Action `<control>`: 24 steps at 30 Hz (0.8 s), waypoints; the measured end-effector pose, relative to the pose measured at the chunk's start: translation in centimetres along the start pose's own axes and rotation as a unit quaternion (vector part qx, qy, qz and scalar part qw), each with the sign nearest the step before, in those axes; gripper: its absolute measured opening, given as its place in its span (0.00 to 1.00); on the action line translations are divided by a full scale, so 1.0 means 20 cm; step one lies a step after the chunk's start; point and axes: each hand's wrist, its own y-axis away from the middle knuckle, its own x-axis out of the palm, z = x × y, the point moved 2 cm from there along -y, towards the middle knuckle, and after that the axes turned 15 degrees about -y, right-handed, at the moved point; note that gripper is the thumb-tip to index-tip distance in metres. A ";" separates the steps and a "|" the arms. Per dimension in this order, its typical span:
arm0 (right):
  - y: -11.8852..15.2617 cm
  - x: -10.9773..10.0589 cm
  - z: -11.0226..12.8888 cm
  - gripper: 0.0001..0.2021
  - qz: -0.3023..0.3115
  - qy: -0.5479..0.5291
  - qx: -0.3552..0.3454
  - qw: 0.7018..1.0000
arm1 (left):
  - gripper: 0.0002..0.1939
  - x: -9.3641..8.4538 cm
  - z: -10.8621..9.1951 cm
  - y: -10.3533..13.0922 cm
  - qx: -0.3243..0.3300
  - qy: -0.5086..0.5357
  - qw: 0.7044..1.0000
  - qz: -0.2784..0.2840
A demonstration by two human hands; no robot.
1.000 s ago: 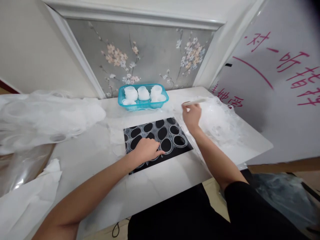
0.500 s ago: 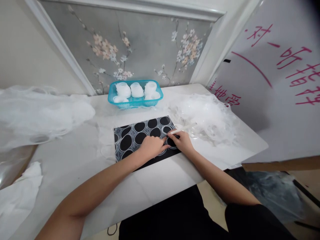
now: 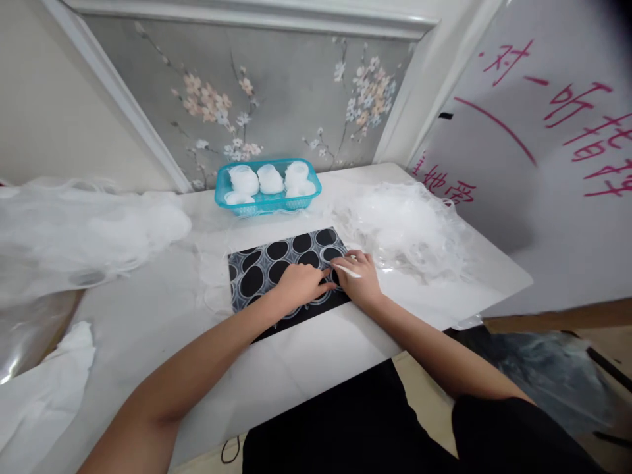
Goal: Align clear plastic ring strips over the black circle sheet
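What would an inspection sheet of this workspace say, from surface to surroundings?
Surface: white table, faintly veined.
Work items: black ring-patterned sheet; slim white stick; blue tray of white stacks.
Clutter: left translucent heap; right translucent heap; crumpled white material, near left.
Hands: left hand on the sheet; right hand gripping the stick.
Cables: thin dark loop below the table edge, possibly a cord.
Surroundings: floral panel behind; red-lettered whiteboard at right.

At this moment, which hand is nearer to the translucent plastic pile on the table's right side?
The right hand: it is at the right edge of the black patterned sheet, just left of the translucent plastic pile. The left hand is farther left, over the sheet.
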 end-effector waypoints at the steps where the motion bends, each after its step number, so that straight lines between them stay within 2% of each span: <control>1: -0.04 -0.01 -0.02 0.09 0.012 0.037 -0.011 0.999 | 0.29 0.00 0.01 0.00 0.003 -0.002 1.000 -0.001; 3: -0.17 -0.09 -0.08 0.10 0.005 0.082 0.007 0.997 | 0.29 -0.02 0.02 -0.01 0.009 -0.006 1.000 -0.002; 4: -0.24 -0.16 -0.13 0.10 -0.038 0.096 0.045 0.994 | 0.29 -0.03 0.03 -0.02 0.013 -0.007 1.000 -0.003; 6: -0.33 -0.31 -0.21 0.12 -0.200 0.069 0.119 0.970 | 0.28 -0.05 0.03 -0.02 0.018 -0.006 1.000 -0.005; 7: -0.34 -0.36 -0.23 0.12 -0.267 0.033 0.120 0.956 | 0.27 -0.06 0.03 -0.02 0.017 -0.005 1.000 -0.007; 8: -0.33 -0.40 -0.23 0.12 -0.290 -0.011 0.112 0.950 | 0.26 -0.07 0.02 -0.01 0.013 -0.006 1.000 -0.009; 9: -0.29 -0.41 -0.22 0.12 -0.281 -0.058 0.100 0.953 | 0.25 -0.09 0.01 0.00 0.007 -0.007 1.000 -0.014; 11: -0.15 -0.35 -0.16 0.11 -0.169 -0.149 0.090 0.970 | 0.23 -0.11 -0.03 0.04 -0.001 -0.010 1.000 -0.023; 13: 0.02 -0.26 -0.10 0.11 -0.077 -0.224 0.118 0.964 | 0.21 -0.12 -0.08 0.09 0.007 -0.011 1.000 -0.027; 14: 0.09 -0.22 -0.06 0.11 -0.051 -0.256 0.131 0.956 | 0.21 -0.12 -0.11 0.12 0.014 -0.011 0.999 -0.027; 17: 0.21 -0.13 -0.01 0.09 -0.021 -0.315 0.141 0.938 | 0.21 -0.11 -0.19 0.17 0.020 -0.015 1.000 -0.017; 24: 0.18 -0.13 -0.01 0.07 0.018 -0.331 0.099 0.938 | 0.20 -0.06 -0.22 0.17 -0.003 -0.018 1.000 -0.018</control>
